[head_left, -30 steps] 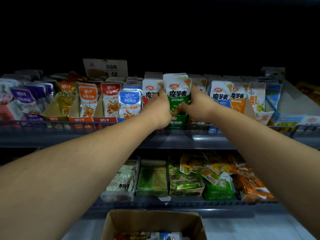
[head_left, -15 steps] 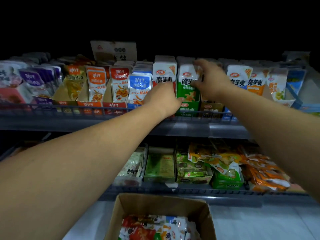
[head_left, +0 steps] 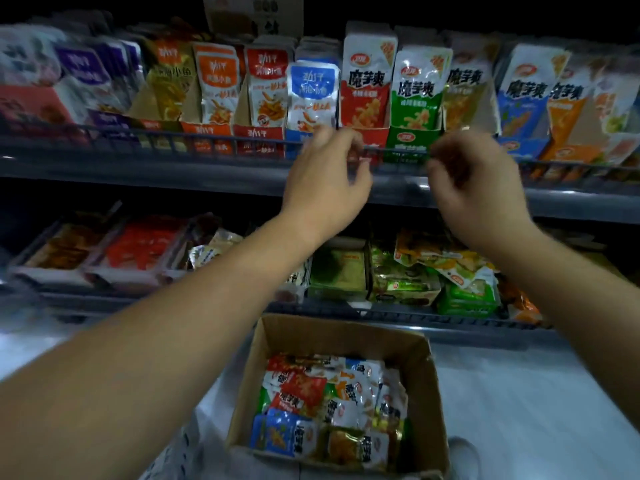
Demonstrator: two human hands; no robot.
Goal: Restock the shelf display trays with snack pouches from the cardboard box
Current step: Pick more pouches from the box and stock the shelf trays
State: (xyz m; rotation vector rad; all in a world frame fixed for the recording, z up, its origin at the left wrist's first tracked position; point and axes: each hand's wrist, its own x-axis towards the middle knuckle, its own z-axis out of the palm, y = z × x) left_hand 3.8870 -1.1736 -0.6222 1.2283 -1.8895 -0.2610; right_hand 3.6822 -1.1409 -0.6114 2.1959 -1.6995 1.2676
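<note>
hovering the left hand (head_left: pixel 329 181) and right hand (head_left: pixel 479 192) just in front of the upper shelf rail (head_left: pixel 242 143), fingers loosely curled and gripping nothing; showing green pouches (head_left: pixel 417 88) standing upright in their green tray (head_left: pixel 410 140) for labels facing out; likely needing next a reach down to the snack pouches (head_left: pixel 322 393) lying loose in the cardboard box (head_left: pixel 332 332), sitting directly beneath both hands for a short trip

Cardboard sign (head_left: pixel 254 15) upright at top behind the upper row, dark wire rail (head_left: pixel 207 140) along upper tier front, grey shelf lip (head_left: pixel 138 174) just below, 2nd wire rail (head_left: pixel 415 315) on lower tier, pale floor (head_left: pixel 536 393) beneath, blurred.
</note>
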